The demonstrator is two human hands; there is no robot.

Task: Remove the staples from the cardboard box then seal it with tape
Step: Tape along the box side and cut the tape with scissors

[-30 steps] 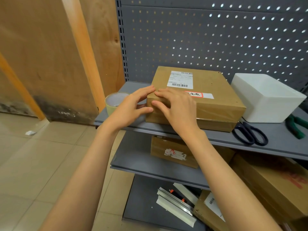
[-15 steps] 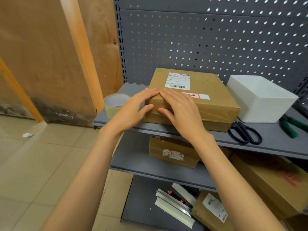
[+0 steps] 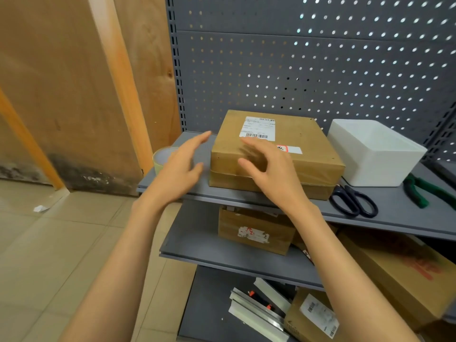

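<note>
A flat brown cardboard box [image 3: 293, 154] with a white shipping label lies on the top grey shelf [image 3: 394, 213], glossy tape wrapped over its front part. My left hand [image 3: 179, 169] hovers just left of the box, fingers straight, holding nothing. Over the box's front left corner hangs my right hand [image 3: 269, 174], fingers loosely bent and lifted off the cardboard. A roll of tape [image 3: 162, 157] sits on the shelf behind my left hand, partly hidden by it.
A white tub [image 3: 375, 154] stands right of the box. Black scissors [image 3: 352, 201] and green-handled pliers [image 3: 419, 191] lie at the shelf's front right. Lower shelves hold more cardboard boxes [image 3: 254, 230] and metal strips [image 3: 259, 312]. Pegboard rises behind; a wooden panel stands left.
Both hands were pressing on the box's front left corner; now they have lifted off it, the left hand moving out to the left. The camera view has dipped slightly.
</note>
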